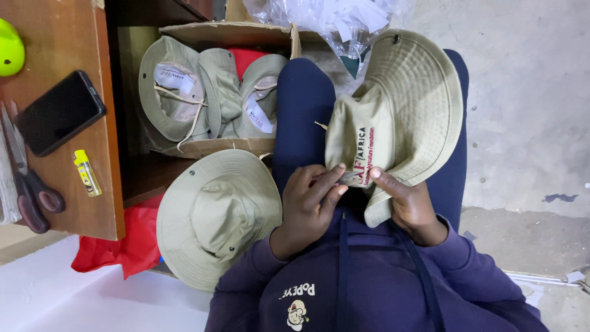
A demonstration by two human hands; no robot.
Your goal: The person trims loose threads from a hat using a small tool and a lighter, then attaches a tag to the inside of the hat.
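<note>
The cardboard box (233, 147) beside the desk (67, 49) contains several khaki hats (209, 92) lying crown-down, with their inner labels showing. The held hat (399, 104), khaki with a wide stitched brim and printed lettering on the crown, rests on the lap. Left hand (307, 206) fingers pinch its crown edge; right hand (409, 203) fingers grip its brim.

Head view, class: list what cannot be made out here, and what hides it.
- Left hand fingertips: tucked under the held hat.
- Right hand palm: hidden beneath that hat's brim.
- Hats in the cardboard box: they overlap, count unclear.
- Scissors: blades cut off by the left edge.
</note>
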